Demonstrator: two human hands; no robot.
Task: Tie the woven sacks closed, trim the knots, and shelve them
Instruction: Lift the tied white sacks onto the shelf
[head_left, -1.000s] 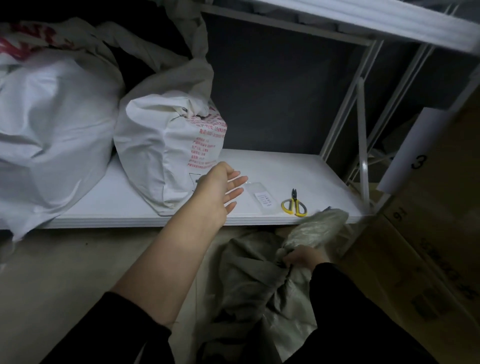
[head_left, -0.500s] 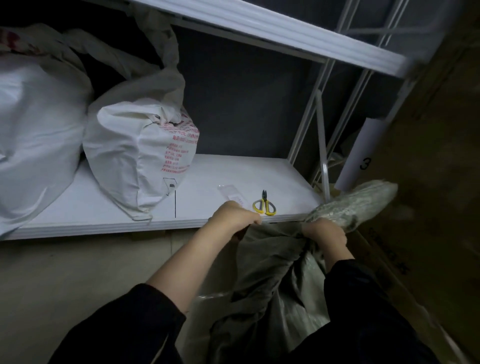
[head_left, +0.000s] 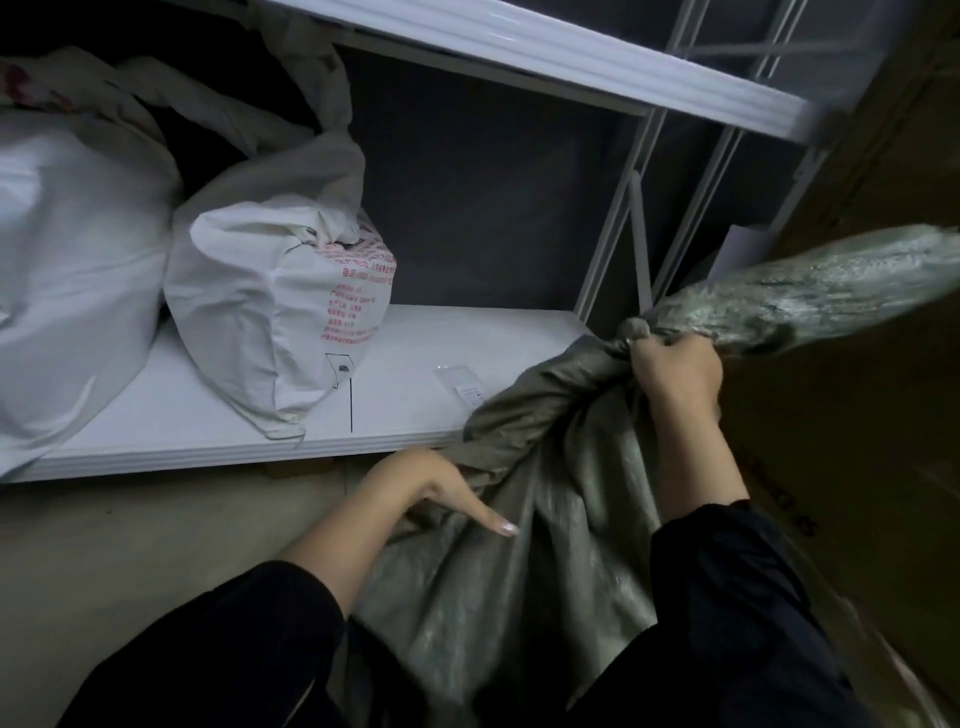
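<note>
Grey sack (head_left: 545, 597): located in front of the lower shelf (head_left: 208, 441), between the forearms, with its upper folds overlapping the shelf's front edge.

Right hand (head_left: 675, 374): fingers curled tight round the gathered neck of the sack. The twisted top (head_left: 810, 291) projects to the right of the fist (far end blurred).

Left hand (head_left: 431, 488): visible finger straight and laid against the sack's side, gripping nothing.

On the shelf: a printed white sack (head_left: 280, 322), a larger white sack (head_left: 67, 291) touching its left side, and a clear packet (head_left: 462, 384) just beside the grey sack.
</note>
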